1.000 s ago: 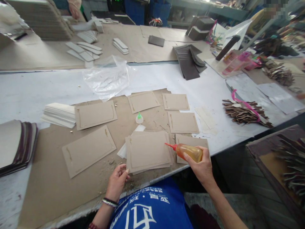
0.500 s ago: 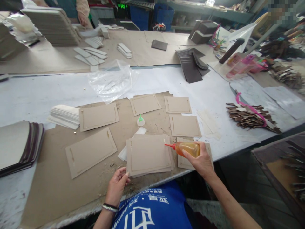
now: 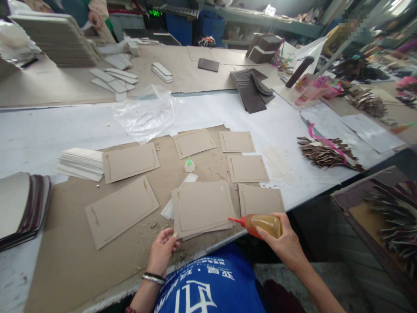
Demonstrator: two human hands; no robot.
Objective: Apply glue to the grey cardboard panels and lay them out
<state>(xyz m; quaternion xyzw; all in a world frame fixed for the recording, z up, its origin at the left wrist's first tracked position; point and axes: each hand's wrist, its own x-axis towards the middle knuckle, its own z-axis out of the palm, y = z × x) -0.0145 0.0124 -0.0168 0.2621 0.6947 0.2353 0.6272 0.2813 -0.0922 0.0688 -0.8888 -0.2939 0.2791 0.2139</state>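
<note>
My right hand [image 3: 286,243] is wrapped round a glue bottle [image 3: 265,226] of amber liquid, lying nearly level. Its thin red nozzle points left, at the right edge of the top beige card [image 3: 202,206]. A glossy line of glue runs along that card's margins, and more cards lie under it. At the card's lower left corner, my left hand [image 3: 163,248] pinches the edge between thumb and fingers. Around them lie more glue-lined cards, such as one on the left [image 3: 122,211] and one on the right [image 3: 260,200].
A small white pot with a green tip [image 3: 189,164] stands behind the cards. White strips [image 3: 81,163] and dark-edged panels [image 3: 19,208] are stacked at left. Further back are a clear plastic bag [image 3: 143,115], dark sheets [image 3: 252,91] and a tied bundle of strips [image 3: 329,152].
My right hand has moved the glue bottle down along the card's right side, from near the upper corner to near the lower one. My left hand keeps its hold; the view has shifted slightly.
</note>
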